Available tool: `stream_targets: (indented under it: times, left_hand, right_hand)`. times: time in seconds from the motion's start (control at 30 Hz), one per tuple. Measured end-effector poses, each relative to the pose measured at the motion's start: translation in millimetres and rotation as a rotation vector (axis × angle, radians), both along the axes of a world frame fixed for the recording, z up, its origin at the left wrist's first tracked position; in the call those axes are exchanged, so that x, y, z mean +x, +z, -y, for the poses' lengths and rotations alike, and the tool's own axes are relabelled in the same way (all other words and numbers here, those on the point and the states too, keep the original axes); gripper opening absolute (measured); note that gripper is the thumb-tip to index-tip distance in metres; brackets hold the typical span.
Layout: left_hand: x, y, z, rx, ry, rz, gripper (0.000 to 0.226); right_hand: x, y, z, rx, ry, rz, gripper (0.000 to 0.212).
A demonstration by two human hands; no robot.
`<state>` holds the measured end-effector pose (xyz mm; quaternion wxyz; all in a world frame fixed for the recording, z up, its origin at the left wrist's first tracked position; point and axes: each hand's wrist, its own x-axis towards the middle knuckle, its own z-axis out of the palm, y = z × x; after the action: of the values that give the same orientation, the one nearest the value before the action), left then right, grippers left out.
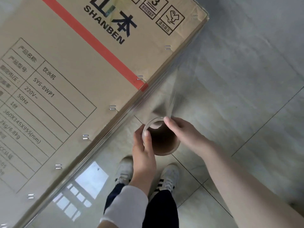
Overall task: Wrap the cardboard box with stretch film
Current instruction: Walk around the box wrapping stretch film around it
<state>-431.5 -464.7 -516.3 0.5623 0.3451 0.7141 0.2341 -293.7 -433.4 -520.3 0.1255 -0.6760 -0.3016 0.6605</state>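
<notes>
Cardboard box (74, 79) fills the left of my view, printed face showing, its stapled long edge running down beside my feet on the tiled floor (246, 79). Stretch film (164, 89) runs taut from that edge across to the roll (164, 143). I hold the roll upright just off the box, over the floor in front of my shoes (169, 176), so I look straight down its brown core. I judge I hold it on end like this so the sheet comes off flat against the box's side, and close in so the pull is tight. The film bunches into creases where it leaves the roll.

My left hand (143, 150) grips the near side, thumb hooked over the rim of the core, fingers curled round the outside. My right hand (182, 130) clasps the far side, fingertips bent onto the rim beside the leaving film. Neither hand touches the box.
</notes>
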Motion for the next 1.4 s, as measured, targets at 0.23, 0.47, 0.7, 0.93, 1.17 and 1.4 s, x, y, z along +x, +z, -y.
stream_targets:
  times: [0.23, 0.47, 0.7, 0.93, 1.17, 1.4]
  left_hand:
    - [-29, -16, -15, -0.191, -0.301, -0.035, 0.043]
    - [-33, -24, -63, -0.099, -0.714, 0.166, 0.039]
    - [-41, -16, -28, 0.039, -0.491, 0.068, 0.027]
    - [-61, 11, 23, 0.013, -0.027, -0.034, 0.033]
    - [-89, -14, -7, -0.055, -0.220, -0.083, 0.043]
    - [-105, -26, -44, -0.159, -0.622, 0.088, 0.047]
  right_hand:
    - [2, -15, -10, -0.022, 0.086, 0.050, 0.036]
    - [-6, -21, 4, 0.000, -0.102, 0.001, 0.069]
    - [-51, -20, 60, 0.023, -0.488, -0.132, 0.062]
    - [-62, -5, 29, -0.039, -0.017, -0.032, 0.081]
    - [-69, -18, 16, -0.028, 0.018, -0.052, 0.068]
    - [-82, -16, 35, 0.011, -0.267, -0.143, 0.047]
